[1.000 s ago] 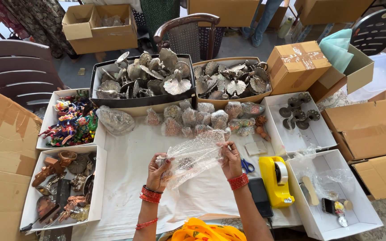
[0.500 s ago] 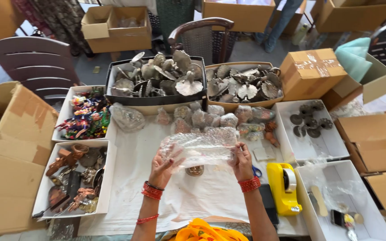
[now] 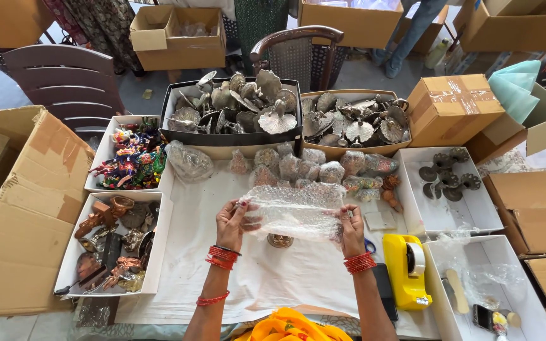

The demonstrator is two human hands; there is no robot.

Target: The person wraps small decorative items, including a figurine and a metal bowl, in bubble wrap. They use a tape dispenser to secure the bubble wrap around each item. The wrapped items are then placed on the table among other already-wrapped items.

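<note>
Both hands hold one sheet of clear bubble wrap (image 3: pixel 295 211) stretched flat above the white cloth-covered table (image 3: pixel 254 284). The left hand (image 3: pixel 230 224) pinches the sheet's left edge between thumb and fingers, and the right hand (image 3: pixel 351 230) grips its right edge the same way; each wrist wears a stack of red bangles. Just under the sheet, between the hands, one small round brass piece (image 3: pixel 280 240) sits on the cloth, partly hidden by the wrap.

Beyond the sheet lies a row of small bubble-wrapped bundles (image 3: pixel 314 167), too crowded to count exactly. Behind them stand two trays of silver-grey metal figures, a black one (image 3: pixel 232 113) and a brown one (image 3: pixel 358 120). To the left are two white boxes: one of brightly coloured figurines (image 3: pixel 131 158) and one of copper and dark metal pieces (image 3: pixel 112 243). To the right, a white box with dark round metal items (image 3: pixel 447 177) stands beside a closed brown cardboard carton (image 3: pixel 453 107). One yellow tape dispenser (image 3: pixel 406 268) lies just beside the right forearm, with blue-handled scissors (image 3: pixel 370 246) partly hidden behind the right wrist.
</note>
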